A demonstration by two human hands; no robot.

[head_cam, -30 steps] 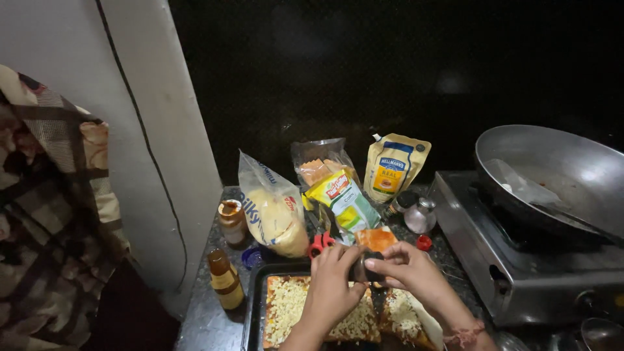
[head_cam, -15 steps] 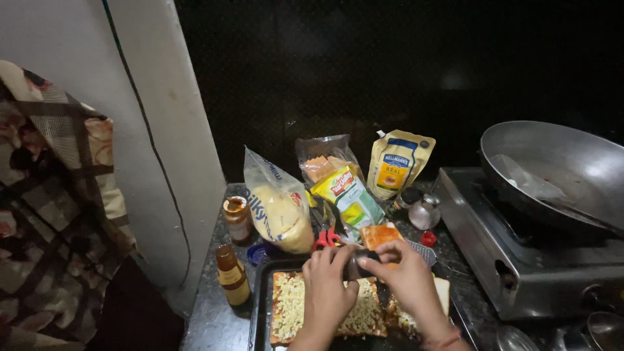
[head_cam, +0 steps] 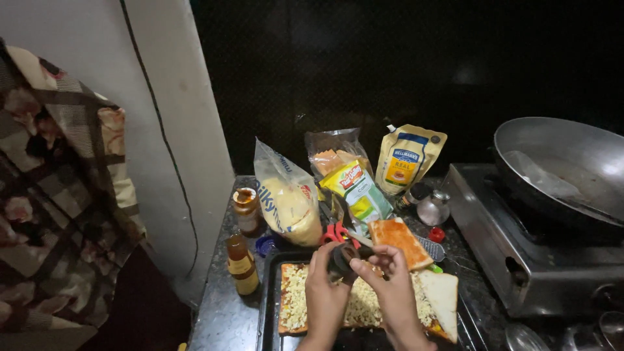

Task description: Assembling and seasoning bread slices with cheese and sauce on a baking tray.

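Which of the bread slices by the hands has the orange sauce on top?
The slice leaning up beyond the right hand, next to the red-handled scissors. It is coated orange-red, while the slice at the tray's right end is plain white.

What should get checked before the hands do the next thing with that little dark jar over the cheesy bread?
1. Both hands on the small dark jar: left hand and right hand grip it. Ok.
2. Jar above the cheese-topped bread: ok.
3. Bread sits inside the black tray: ok.
4. Jar lid open: cannot tell.
5. Red-handled scissors clear of the hands: ok.
6. Stove flame off: cannot tell.
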